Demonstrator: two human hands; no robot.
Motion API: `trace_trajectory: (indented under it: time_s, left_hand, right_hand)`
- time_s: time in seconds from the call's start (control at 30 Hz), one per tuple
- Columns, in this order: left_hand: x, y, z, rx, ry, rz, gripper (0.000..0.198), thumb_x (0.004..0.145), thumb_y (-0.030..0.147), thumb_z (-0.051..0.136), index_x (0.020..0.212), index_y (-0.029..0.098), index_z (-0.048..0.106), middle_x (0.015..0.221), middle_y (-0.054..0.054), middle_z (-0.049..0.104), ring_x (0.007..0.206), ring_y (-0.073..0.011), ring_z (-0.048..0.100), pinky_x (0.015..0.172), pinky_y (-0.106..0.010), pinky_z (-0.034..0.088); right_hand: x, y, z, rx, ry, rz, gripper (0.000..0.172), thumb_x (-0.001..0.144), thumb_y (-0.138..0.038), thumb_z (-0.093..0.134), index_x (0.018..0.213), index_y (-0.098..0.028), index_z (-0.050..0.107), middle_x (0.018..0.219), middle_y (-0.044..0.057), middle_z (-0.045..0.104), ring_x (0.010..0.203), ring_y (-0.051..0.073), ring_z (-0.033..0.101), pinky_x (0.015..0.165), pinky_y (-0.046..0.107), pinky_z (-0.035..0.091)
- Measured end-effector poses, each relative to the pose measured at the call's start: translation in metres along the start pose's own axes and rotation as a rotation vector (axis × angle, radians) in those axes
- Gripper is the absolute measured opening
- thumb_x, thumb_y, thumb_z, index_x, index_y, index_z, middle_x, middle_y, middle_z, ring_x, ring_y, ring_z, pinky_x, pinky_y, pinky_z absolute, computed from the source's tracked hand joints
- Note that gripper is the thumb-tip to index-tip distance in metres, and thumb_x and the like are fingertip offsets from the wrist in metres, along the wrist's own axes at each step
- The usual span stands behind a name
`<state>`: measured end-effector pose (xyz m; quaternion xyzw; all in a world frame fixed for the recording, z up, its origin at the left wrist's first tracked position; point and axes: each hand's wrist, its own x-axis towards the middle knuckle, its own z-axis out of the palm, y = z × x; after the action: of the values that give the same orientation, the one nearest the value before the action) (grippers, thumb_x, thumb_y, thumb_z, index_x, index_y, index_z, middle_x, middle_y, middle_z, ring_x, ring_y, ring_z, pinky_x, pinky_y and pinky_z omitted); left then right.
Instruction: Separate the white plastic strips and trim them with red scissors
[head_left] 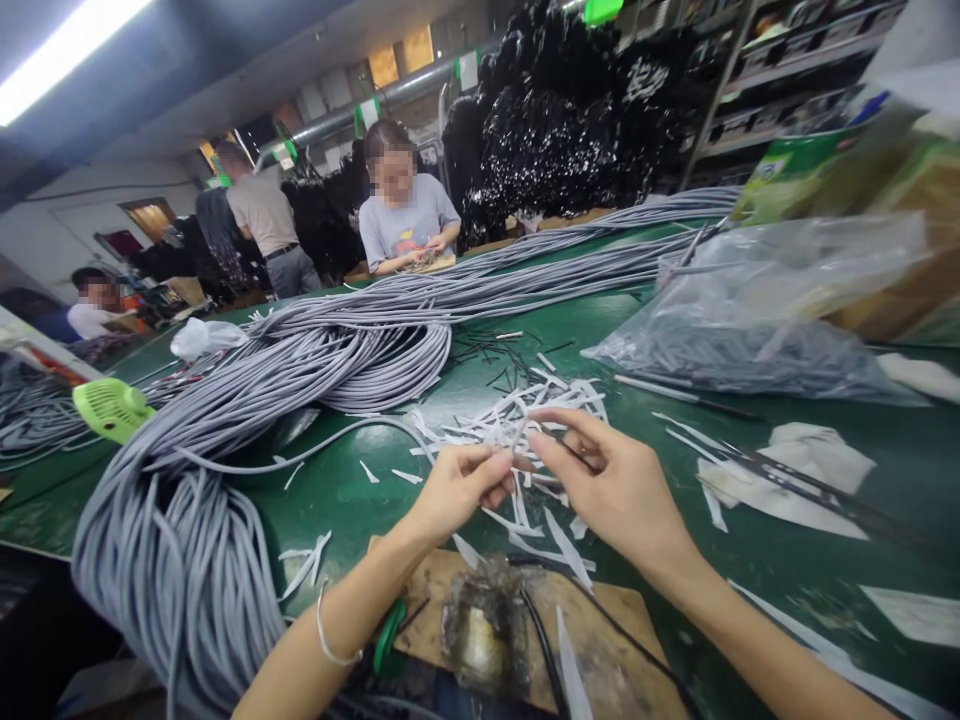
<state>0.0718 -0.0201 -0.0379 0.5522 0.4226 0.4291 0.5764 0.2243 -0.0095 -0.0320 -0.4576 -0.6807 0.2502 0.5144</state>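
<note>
My left hand [457, 488] and my right hand [611, 480] meet over a green table [352, 490], fingertips pinched together on the end of a thin grey cable [322, 445] that curves in from the left. Under and behind the hands lies a heap of white paper-like strips [510, 415]. A large bundle of grey cables [225, 420] runs from the near left across to the far right. A bracelet sits on my left wrist.
A clear plastic bag of grey pieces [757, 320] lies at the right, with white scraps [795, 465] near it. A wooden board with a metal tool [484, 625] sits at the front edge. A green fan [112, 408] is left. Other people [405, 205] work at the far side.
</note>
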Motion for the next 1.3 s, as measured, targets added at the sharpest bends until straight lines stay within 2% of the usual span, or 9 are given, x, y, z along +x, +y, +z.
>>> trace_trajectory:
  time_s: [0.1,0.2,0.37,0.57,0.73,0.83,0.97,1.1,1.3]
  left_hand:
    - [0.0,0.0,0.001,-0.032,0.02,0.002,0.046,0.069,0.054,0.06,0.053,0.011,0.053,0.043,0.004,0.04,0.039,-0.0036,0.032,0.04,-0.019,0.02]
    - [0.0,0.001,0.002,-0.081,-0.027,-0.017,0.047,0.068,0.055,0.06,0.055,0.01,0.054,0.044,0.005,0.039,0.037,-0.0024,0.028,0.039,-0.019,0.018]
    - [-0.001,0.003,0.002,-0.117,-0.07,-0.021,0.046,0.069,0.055,0.059,0.061,0.01,0.056,0.048,0.005,0.041,0.036,-0.0013,0.026,0.038,-0.019,0.018]
    - [-0.004,0.004,0.003,0.017,-0.079,0.009,0.049,0.072,0.057,0.055,0.053,0.012,0.048,0.042,0.005,0.037,0.039,-0.0035,0.03,0.041,-0.02,0.021]
    - [-0.004,0.004,0.009,-0.105,-0.089,-0.028,0.047,0.068,0.057,0.059,0.055,0.013,0.046,0.043,0.007,0.034,0.037,-0.0023,0.025,0.039,-0.019,0.018]
    - [-0.005,0.003,0.009,-0.186,-0.083,-0.053,0.047,0.066,0.056,0.062,0.055,0.013,0.047,0.044,0.007,0.034,0.035,-0.0011,0.024,0.038,-0.018,0.017]
    - [-0.007,0.004,0.008,-0.292,-0.105,-0.086,0.047,0.062,0.055,0.067,0.06,0.01,0.053,0.049,0.006,0.037,0.034,0.0011,0.023,0.037,-0.018,0.016]
    - [-0.009,0.006,0.008,-0.31,-0.155,-0.115,0.044,0.064,0.052,0.067,0.065,0.008,0.059,0.052,0.006,0.038,0.034,0.002,0.024,0.038,-0.018,0.017]
    - [-0.009,0.007,0.011,-0.374,-0.149,-0.157,0.038,0.061,0.043,0.073,0.076,0.01,0.061,0.051,0.006,0.042,0.034,0.0017,0.027,0.036,-0.015,0.016]
  right_hand:
    - [0.0,0.002,0.002,0.091,-0.128,0.085,0.034,0.07,-0.042,0.06,0.086,-0.013,0.066,0.043,-0.006,0.038,0.039,0.009,0.036,0.037,0.021,0.029]
    - [-0.003,0.001,0.004,0.147,-0.151,0.082,0.027,0.072,-0.038,0.056,0.074,-0.013,0.067,0.048,-0.001,0.05,0.043,0.011,0.043,0.04,0.021,0.034]
    - [-0.005,-0.002,0.006,0.098,-0.091,-0.02,0.024,0.077,-0.031,0.051,0.067,-0.014,0.066,0.055,0.003,0.061,0.044,0.011,0.05,0.042,0.021,0.038]
    - [-0.008,-0.004,0.007,-0.108,0.046,-0.269,0.022,0.078,-0.024,0.049,0.062,-0.015,0.061,0.046,-0.001,0.055,0.038,0.008,0.043,0.039,0.019,0.033]
    - [-0.011,-0.007,0.008,-0.169,0.155,-0.386,0.016,0.075,-0.017,0.049,0.061,-0.016,0.058,0.043,-0.004,0.047,0.035,0.006,0.036,0.038,0.019,0.031]
    - [-0.011,-0.009,0.009,-0.066,0.134,-0.257,0.016,0.075,-0.019,0.05,0.062,-0.016,0.058,0.043,-0.004,0.047,0.036,0.007,0.036,0.037,0.019,0.03]
    - [-0.007,-0.009,0.011,0.204,-0.032,0.027,0.026,0.077,-0.028,0.048,0.054,-0.016,0.053,0.044,-0.002,0.048,0.038,0.008,0.04,0.038,0.019,0.031]
    - [-0.004,-0.006,0.014,0.427,-0.151,0.172,0.034,0.077,-0.034,0.05,0.048,-0.017,0.046,0.043,-0.003,0.043,0.04,0.007,0.038,0.038,0.019,0.031]
    - [-0.004,-0.01,0.007,0.506,0.02,0.197,0.026,0.075,-0.04,0.056,0.07,-0.015,0.06,0.057,-0.001,0.053,0.046,0.008,0.045,0.043,0.02,0.039]
